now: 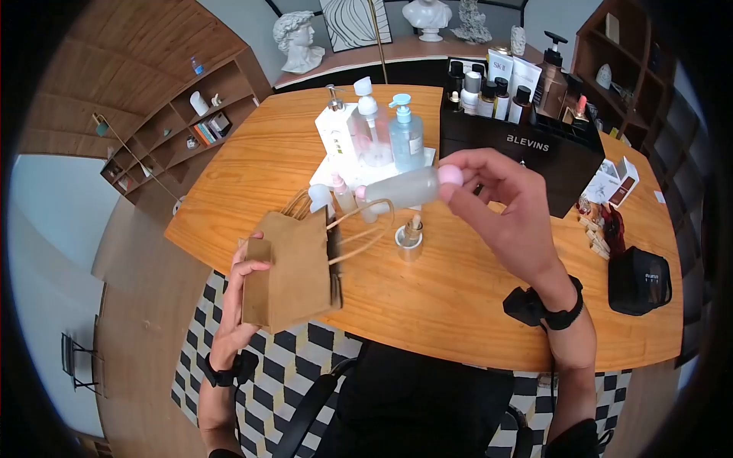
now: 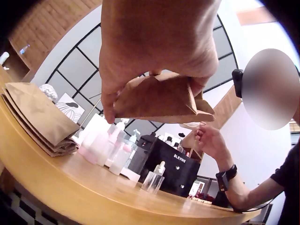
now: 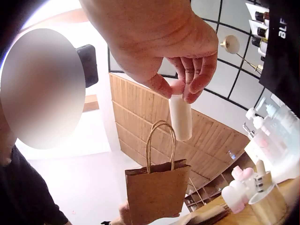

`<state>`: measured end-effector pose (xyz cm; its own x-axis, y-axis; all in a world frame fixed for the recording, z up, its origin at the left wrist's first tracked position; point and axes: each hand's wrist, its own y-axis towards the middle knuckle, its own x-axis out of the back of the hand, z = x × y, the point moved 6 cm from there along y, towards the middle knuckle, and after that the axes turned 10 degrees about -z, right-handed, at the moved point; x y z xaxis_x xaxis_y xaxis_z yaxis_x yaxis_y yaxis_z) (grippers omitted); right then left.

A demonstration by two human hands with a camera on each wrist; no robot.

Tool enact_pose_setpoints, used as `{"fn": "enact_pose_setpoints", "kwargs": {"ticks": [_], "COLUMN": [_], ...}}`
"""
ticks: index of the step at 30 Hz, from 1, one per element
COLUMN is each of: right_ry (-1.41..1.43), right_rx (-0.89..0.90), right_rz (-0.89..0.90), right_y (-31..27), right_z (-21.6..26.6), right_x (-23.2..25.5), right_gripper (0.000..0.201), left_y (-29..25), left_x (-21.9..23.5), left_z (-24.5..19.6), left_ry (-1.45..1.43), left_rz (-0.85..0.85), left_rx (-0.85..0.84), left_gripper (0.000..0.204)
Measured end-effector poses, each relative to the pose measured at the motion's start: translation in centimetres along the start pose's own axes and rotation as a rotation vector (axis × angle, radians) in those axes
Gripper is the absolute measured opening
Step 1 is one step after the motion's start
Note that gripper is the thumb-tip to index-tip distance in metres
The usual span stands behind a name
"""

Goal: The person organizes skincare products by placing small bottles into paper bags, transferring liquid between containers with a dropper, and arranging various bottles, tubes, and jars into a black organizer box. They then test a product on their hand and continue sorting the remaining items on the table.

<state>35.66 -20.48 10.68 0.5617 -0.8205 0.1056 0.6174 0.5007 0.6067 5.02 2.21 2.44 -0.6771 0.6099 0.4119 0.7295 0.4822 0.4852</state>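
My left hand (image 1: 238,294) grips the bottom of a small brown paper bag (image 1: 294,271), tipped so its two twisted-paper handles (image 1: 359,243) point right. In the right wrist view the bag (image 3: 157,194) stands upright with its top open. My right hand (image 1: 510,210) pinches the round pink cap (image 1: 450,176) of a frosted bottle (image 1: 401,188) between thumb and fingers. That bottle (image 3: 181,119) hangs base down just above the bag's handles in the right wrist view. Below it on the table stands a small dropper bottle (image 1: 410,240) in a clear cup.
Pump bottles (image 1: 407,141) stand on a white tray at the back. Small pink-capped bottles (image 1: 341,195) sit before it. A black cosmetics box (image 1: 527,153) full of bottles is at right. Folded paper bags (image 2: 40,117) lie at left. A black pouch (image 1: 640,282) rests far right.
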Motion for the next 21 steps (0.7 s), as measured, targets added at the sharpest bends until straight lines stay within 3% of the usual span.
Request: {"fn": "enact_pose_setpoints", "kwargs": {"ticks": [9,11,16,19,21], "right_ry": [0.071,0.036,0.018,-0.036,-0.252], "right_rx": [-0.134,-0.081,-0.067,0.046,-0.035], "right_rz": [0.370,0.444,0.577,0.713,0.941], "right_y": [-1.7,-2.0,-3.0,-3.8,-5.3], "right_z": [-0.2,0.0,0.7,1.8,1.4], "right_x": [-2.5,-2.7,-3.6,-4.0,-4.4], "right_gripper": [0.018,0.017,0.014,0.014,0.015], "left_y": [0.1,-0.7,0.3,0.4,0.5], "left_x": [-2.4,-2.8,-5.6,-7.1,-7.9], "left_z": [1.2,2.4,1.5,1.4,1.2], "left_ry": [-0.200,-0.331,-0.459,-0.485,-0.505], "left_rz": [-0.085,-0.074,-0.110,-0.106,-0.078], "left_rx": [0.111,0.338,0.365,0.371,0.362], "left_gripper": [0.081,0.088,0.095,0.105,0.110]}}
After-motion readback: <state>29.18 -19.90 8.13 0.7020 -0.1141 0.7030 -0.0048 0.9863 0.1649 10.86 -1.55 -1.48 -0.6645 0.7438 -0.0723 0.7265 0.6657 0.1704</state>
